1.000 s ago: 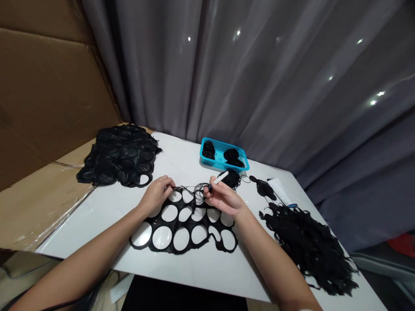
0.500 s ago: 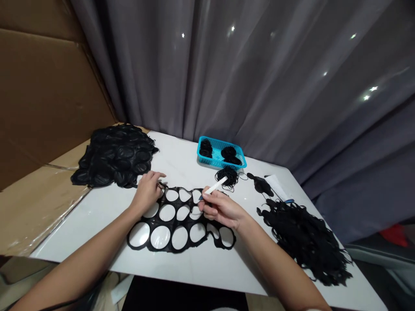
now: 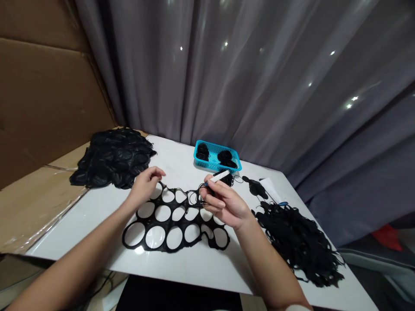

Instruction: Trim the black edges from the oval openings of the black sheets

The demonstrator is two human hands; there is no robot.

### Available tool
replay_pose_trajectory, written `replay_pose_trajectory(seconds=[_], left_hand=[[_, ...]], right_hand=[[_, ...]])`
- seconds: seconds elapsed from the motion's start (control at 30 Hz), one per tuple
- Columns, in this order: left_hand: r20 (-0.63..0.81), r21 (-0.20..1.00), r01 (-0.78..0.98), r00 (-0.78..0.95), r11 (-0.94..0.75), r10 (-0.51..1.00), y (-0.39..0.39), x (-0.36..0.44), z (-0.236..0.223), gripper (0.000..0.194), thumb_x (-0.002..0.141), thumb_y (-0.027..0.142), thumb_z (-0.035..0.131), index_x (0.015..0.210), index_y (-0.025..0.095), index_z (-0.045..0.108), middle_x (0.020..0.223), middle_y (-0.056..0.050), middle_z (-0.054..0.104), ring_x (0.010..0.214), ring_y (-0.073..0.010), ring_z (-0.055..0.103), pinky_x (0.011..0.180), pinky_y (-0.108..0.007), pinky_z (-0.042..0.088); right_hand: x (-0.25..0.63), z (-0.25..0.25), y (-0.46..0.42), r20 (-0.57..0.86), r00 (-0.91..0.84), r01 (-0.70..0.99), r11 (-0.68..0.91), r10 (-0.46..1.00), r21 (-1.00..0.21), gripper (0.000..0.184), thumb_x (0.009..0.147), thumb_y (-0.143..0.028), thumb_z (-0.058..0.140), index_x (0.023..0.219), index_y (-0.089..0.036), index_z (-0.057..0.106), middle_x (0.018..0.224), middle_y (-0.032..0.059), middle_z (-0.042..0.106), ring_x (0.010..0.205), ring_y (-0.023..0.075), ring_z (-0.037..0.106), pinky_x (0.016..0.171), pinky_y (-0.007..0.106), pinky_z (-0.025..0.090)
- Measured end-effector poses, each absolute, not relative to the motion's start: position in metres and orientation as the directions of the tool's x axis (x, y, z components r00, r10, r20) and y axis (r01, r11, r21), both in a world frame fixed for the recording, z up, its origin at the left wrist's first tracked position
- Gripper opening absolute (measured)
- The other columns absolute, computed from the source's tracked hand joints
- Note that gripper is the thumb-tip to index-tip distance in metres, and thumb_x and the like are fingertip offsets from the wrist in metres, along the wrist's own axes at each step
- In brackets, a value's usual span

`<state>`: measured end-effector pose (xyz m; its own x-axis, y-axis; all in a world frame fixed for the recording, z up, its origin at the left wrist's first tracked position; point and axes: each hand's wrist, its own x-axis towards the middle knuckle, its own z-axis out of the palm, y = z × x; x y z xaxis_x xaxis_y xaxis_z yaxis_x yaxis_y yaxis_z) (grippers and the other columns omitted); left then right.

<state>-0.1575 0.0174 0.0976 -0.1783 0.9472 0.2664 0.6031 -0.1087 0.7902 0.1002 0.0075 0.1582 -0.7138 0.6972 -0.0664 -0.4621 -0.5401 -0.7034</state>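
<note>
- Just now, left hand (image 3: 144,185) has lifted off the black perforated sheet (image 3: 170,214); fingers stand loosely open, touching nothing visible.
- Right hand (image 3: 223,203) pinches a white marker (image 3: 219,176) narrowly between thumb and fingers, tip at the sheet's upper edge.
- Sheet lies flat on the white table (image 3: 194,268), between both hands.

No writing, labels, brands or numbers can be read anywhere in view.
</note>
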Motion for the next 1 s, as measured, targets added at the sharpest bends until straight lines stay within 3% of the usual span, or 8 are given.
replay_pose_trajectory(seconds=[0.1, 0.17, 0.3, 0.4, 0.57, 0.7, 0.87, 1.0], left_hand=[[0.306, 0.747, 0.656, -0.196, -0.107, 0.932, 0.023, -0.163, 0.109, 0.026, 0.077, 0.026, 0.052, 0.093, 0.020, 0.071, 0.105, -0.009, 0.068, 0.113, -0.0320, 0.059, 0.107, -0.055, 0.037], [0.318, 0.741, 0.648, -0.109, -0.176, 0.942, 0.009, -0.151, 0.118, 0.026, 0.084, 0.033, 0.054, 0.099, 0.024, 0.072, 0.115, -0.007, 0.068, 0.119, -0.0301, 0.057, 0.111, -0.051, 0.035], [0.188, 0.909, 0.326, 0.232, -0.259, 0.954, -0.030, -0.114, 0.129, 0.032, 0.093, 0.047, 0.058, 0.114, 0.025, 0.068, 0.115, -0.005, 0.071, 0.108, -0.0242, 0.066, 0.094, -0.037, 0.051], [0.120, 0.971, 0.172, 0.244, -0.164, 0.962, -0.039, -0.100, 0.131, 0.028, 0.089, 0.045, 0.066, 0.105, 0.021, 0.070, 0.100, -0.004, 0.075, 0.094, -0.0205, 0.069, 0.085, -0.031, 0.054], [0.047, 0.982, 0.164, 0.251, -0.090, 0.967, -0.027, -0.096, 0.124, 0.024, 0.084, 0.042, 0.072, 0.088, 0.018, 0.070, 0.078, -0.002, 0.073, 0.074, -0.0160, 0.066, 0.071, -0.028, 0.053], [0.061, 0.984, 0.140, 0.322, -0.111, 0.945, -0.007, -0.085, 0.111, 0.026, 0.085, 0.043, 0.068, 0.093, 0.019, 0.064, 0.075, -0.002, 0.073, 0.070, -0.0165, 0.068, 0.066, -0.030, 0.056], [0.149, 0.933, 0.255, 0.370, -0.255, 0.917, 0.055, -0.052, 0.096, 0.019, 0.086, 0.036, 0.065, 0.091, 0.018, 0.061, 0.074, -0.001, 0.070, 0.068, -0.0158, 0.068, 0.066, -0.030, 0.057], [0.168, 0.847, 0.388, 0.454, -0.363, 0.875, 0.123, -0.011, 0.097, 0.020, 0.094, 0.035, 0.065, 0.096, 0.015, 0.066, 0.086, -0.003, 0.069, 0.075, -0.0151, 0.067, 0.072, -0.032, 0.057]], right_hand=[[0.100, 0.157, 0.008, -0.079, -0.703, -0.482, -0.555, 0.707, -0.678, 0.013, 0.095, -0.019, 0.060, 0.086, -0.019, 0.050, 0.079, 0.0031, 0.074, 0.040, 0.0005, 0.026, 0.042, 0.012, 0.025], [0.100, 0.155, 0.009, -0.077, -0.702, -0.490, -0.558, 0.708, -0.670, 0.012, 0.095, -0.019, 0.061, 0.087, -0.019, 0.051, 0.080, 0.0037, 0.074, 0.040, 0.0005, 0.026, 0.042, 0.011, 0.025], [0.097, 0.148, 0.008, -0.073, -0.708, -0.470, -0.545, 0.703, -0.694, 0.014, 0.093, -0.022, 0.065, 0.087, -0.018, 0.053, 0.080, 0.0041, 0.074, 0.041, 0.0008, 0.028, 0.042, 0.012, 0.027], [0.098, 0.140, 0.005, -0.098, -0.698, -0.437, -0.530, 0.709, -0.727, 0.021, 0.090, -0.027, 0.070, 0.085, -0.018, 0.051, 0.080, 0.0032, 0.074, 0.042, 0.0015, 0.033, 0.043, 0.013, 0.031], [0.113, 0.122, -0.003, -0.192, -0.582, -0.433, -0.501, 0.790, -0.749, 0.034, 0.081, -0.034, 0.082, 0.085, -0.018, 0.052, 0.081, 0.0039, 0.074, 0.055, 0.0059, 0.056, 0.051, 0.015, 0.044], [0.134, 0.101, -0.009, -0.228, -0.375, -0.466, -0.395, 0.898, -0.791, 0.040, 0.074, -0.039, 0.087, 0.087, -0.018, 0.055, 0.082, 0.0056, 0.074, 0.068, 0.0123, 0.067, 0.050, 0.016, 0.047], [0.172, 0.063, -0.017, -0.140, 0.172, -0.468, -0.044, 0.975, -0.883, 0.044, 0.072, -0.045, 0.087, 0.087, -0.022, 0.053, 0.090, 0.0079, 0.075, 0.087, 0.0211, 0.074, 0.054, 0.023, 0.054], [0.200, 0.044, -0.031, -0.211, 0.257, -0.559, -0.033, 0.943, -0.829, 0.045, 0.069, -0.040, 0.089, 0.089, -0.023, 0.052, 0.084, 0.0047, 0.074, 0.076, 0.0179, 0.071, 0.052, 0.022, 0.051]])
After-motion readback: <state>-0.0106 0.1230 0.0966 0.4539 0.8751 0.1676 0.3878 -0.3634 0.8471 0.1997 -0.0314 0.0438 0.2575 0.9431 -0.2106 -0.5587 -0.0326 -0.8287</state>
